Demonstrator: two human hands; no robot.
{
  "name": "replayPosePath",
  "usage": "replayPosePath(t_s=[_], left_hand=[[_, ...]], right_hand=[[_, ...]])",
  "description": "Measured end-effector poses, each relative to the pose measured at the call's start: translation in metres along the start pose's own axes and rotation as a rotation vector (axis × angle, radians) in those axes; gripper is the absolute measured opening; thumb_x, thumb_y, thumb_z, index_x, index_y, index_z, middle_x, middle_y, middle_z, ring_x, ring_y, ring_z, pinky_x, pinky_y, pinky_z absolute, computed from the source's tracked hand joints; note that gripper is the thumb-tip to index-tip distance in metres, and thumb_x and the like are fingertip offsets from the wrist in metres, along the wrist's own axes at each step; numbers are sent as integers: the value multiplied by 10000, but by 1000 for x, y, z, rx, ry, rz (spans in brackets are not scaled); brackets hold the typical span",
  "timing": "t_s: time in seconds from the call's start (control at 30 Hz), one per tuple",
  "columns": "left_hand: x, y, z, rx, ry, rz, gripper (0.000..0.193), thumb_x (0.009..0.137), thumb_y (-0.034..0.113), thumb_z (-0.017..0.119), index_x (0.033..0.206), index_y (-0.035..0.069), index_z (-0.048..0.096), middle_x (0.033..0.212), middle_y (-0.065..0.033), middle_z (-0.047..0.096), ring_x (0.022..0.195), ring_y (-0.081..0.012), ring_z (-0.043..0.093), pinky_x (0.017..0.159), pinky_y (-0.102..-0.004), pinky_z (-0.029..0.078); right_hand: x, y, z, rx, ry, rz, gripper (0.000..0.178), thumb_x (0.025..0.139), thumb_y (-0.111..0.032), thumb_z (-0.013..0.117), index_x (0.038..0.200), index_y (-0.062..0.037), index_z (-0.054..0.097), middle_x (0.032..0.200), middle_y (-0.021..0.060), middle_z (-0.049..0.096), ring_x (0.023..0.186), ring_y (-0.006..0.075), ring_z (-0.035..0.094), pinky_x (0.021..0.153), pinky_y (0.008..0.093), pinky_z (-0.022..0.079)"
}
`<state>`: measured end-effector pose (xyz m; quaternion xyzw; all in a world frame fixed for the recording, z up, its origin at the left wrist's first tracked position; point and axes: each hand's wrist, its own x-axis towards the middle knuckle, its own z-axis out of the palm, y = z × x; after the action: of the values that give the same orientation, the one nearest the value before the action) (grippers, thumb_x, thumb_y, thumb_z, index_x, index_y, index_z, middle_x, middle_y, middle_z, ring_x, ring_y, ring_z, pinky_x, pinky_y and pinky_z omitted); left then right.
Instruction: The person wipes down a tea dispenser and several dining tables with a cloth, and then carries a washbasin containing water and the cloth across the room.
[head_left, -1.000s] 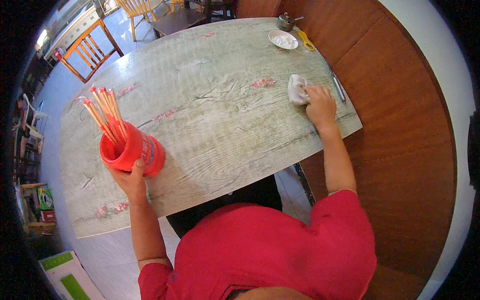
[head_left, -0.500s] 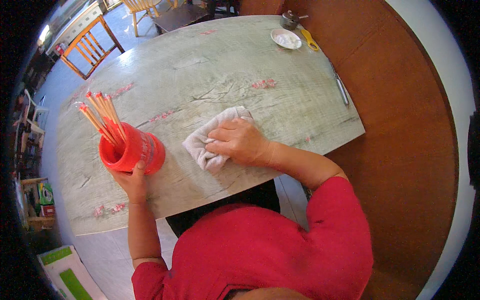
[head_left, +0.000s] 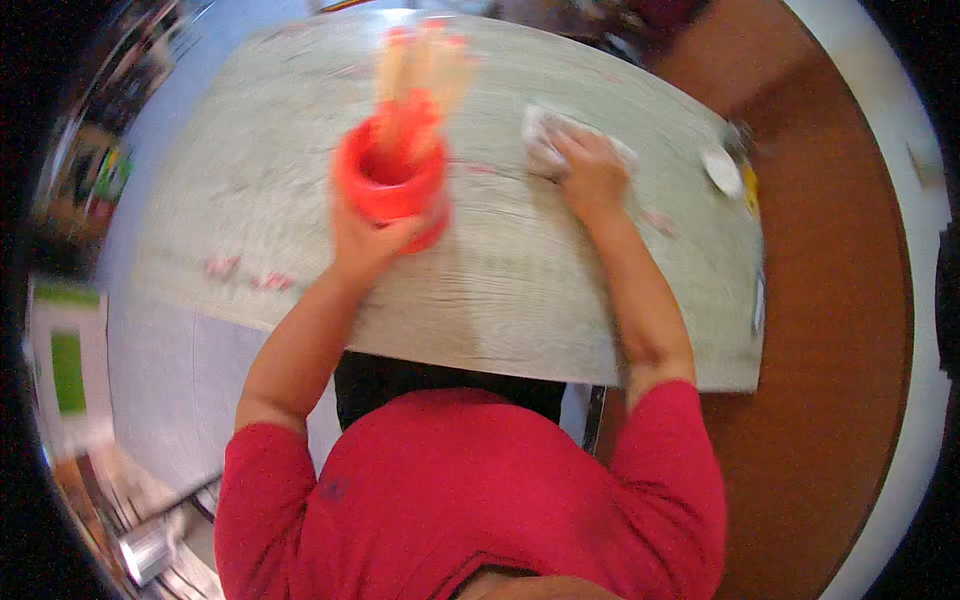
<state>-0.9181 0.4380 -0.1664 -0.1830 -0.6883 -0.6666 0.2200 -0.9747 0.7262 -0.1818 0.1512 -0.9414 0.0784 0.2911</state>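
On the far left we see the grey floor [head_left: 170, 360] and a green and white thing [head_left: 68, 365] lying on it, too blurry to tell what it is.

Next comes the big table [head_left: 520, 300]. Its top is pale and looks like light wood with little pink marks on it.

Our left hand [head_left: 375, 240] is wrapped around the bottom of a red cup [head_left: 390, 180]. The fingers are closed tight on the cup. The cup is over the middle of the table, a bit to the left. It looks blurry, so we cannot tell if it stands on the table or is lifted up. Long thin sticks [head_left: 420, 75] with red tips poke out of the top of the cup. They are blurry too.

To the right of the cup, our right hand [head_left: 592, 175] lies flat on a white cloth [head_left: 545, 135]. The hand presses down on the cloth with the fingers spread over it. The cloth lies on the far part of the table.

Farther right, near the table's edge, sits a small white dish [head_left: 722, 170]. Something yellow [head_left: 750, 190] is just beside it.

Past the table on the right we see a brown curved wall [head_left: 840, 330].

At the bottom is our red shirt [head_left: 470, 500].
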Motion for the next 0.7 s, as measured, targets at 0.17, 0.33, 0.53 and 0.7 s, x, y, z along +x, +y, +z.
replayPosePath(t_s=[0.17,0.33,0.53,0.7], left_hand=[[-8,-10,-5,89,129,64,938,543,237,851,1327,29,380,1285,-166,478,1216,-296,465,1014,-399,382],[-14,-2,-4,288,207,148,1090,500,322,883,1366,-2,305,1274,-200,463,1179,-355,468,1004,-411,375],[-17,2,-9,272,142,58,1182,490,336,905,1393,-26,234,1342,-193,396,1255,-334,407,1064,-411,311],[-16,-1,-7,265,121,75,1182,488,329,904,1394,-27,234,1352,-199,389,1267,-336,396,1067,-406,309]], right_hand=[[-72,-57,-49,386,-13,-369,175,707,-81,629,865,-110,701,919,94,670,803,261,628,704,390,484],[-114,-95,-100,604,-193,-510,148,645,-151,697,787,-126,662,869,86,641,766,274,601,682,387,453],[-91,-82,-73,342,-82,-596,166,697,-139,673,862,-152,677,910,83,642,797,279,610,697,418,472],[-46,-39,-31,109,-21,-386,242,733,-17,585,971,-17,628,980,160,622,877,345,584,761,418,468]])
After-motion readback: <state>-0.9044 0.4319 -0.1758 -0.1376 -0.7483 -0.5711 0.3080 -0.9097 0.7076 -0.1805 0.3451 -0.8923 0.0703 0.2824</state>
